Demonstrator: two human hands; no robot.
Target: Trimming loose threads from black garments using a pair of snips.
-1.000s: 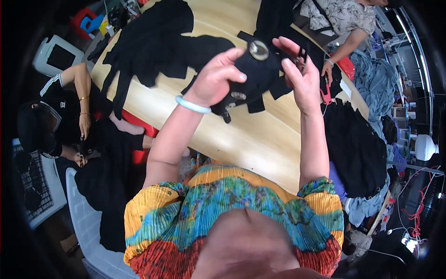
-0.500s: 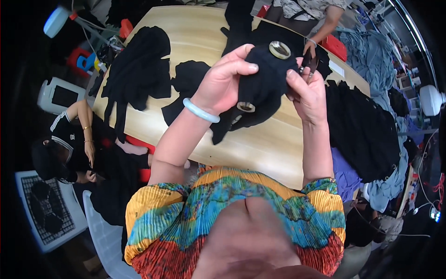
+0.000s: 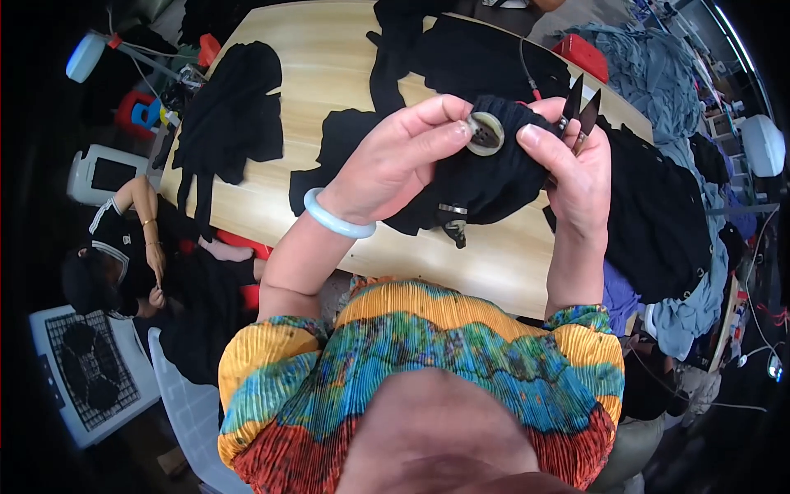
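Raised over the table, a black knit garment is stretched between my two hands. My left hand, with a pale bangle at the wrist, pinches the rim of a large round button on the cloth. A second button hangs lower on the fabric, seen nearly edge-on. My right hand grips the garment's other side between thumb and fingers. It also holds small thread snips, their dark blades apart and pointing up past the fingers.
Black garments lie on the wooden table, including one piece at the left. Beyond its right edge are piles of black clothing and blue-grey clothing. At the left, a seated person handles dark cloth beside a plastic chair.
My hands and the garment have shifted right. My left thumb has come onto the large button, and the snips' blades now stand up clearly. Across the table, a person's arm has withdrawn.
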